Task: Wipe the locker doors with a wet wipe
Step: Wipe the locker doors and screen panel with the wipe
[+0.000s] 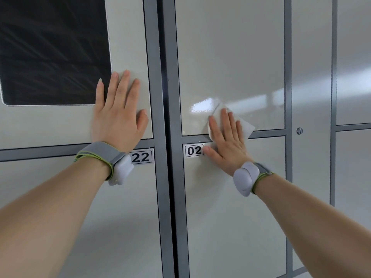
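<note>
Pressing the wet wipe (pixel 246 127) with straight fingers (pixel 225 121), the right hand (pixel 226 145) lies beside the 02 label (pixel 194 150) on glossy locker doors (pixel 230 57) (left hand (pixel 118 117) likewise flat, well left).

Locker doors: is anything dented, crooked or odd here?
Nothing stands out. The doors sit flush, and the 22 label and 02 label are straight. The only mark is a glossy patch above the wet wipe under the right hand, either moisture or reflected light; I cannot tell which.
</note>
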`<state>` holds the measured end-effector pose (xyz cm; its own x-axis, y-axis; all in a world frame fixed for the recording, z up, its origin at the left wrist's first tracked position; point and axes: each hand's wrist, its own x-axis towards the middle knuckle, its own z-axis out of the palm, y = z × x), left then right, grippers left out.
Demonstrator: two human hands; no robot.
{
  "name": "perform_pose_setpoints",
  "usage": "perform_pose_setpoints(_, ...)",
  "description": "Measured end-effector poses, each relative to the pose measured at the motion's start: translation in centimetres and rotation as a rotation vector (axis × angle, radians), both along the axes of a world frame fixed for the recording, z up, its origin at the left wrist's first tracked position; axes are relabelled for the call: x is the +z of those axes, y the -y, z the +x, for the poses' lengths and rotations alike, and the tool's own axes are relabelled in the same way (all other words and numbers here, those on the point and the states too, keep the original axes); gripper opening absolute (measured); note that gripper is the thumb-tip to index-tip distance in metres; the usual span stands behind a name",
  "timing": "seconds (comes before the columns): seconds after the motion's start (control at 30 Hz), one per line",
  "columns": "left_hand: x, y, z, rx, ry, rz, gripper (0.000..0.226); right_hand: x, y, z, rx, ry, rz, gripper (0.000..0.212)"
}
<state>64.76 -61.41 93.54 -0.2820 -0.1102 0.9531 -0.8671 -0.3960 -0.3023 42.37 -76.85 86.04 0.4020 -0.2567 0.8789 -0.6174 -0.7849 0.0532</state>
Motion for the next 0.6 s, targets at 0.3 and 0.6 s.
perform_pose_setpoints(0.3,0.0,0.3,0.0,0.017,-0.018,-0.014,0.055,2.2,1.6,-1.6,-0.06,0.146,0.171,0.082)
perform_pose_setpoints(0.6,0.0,0.2,-0.5,0.02,-0.03,-0.006,0.054,-0.5,2.3,-3.0,-0.005,-0.067,0.047,0.086)
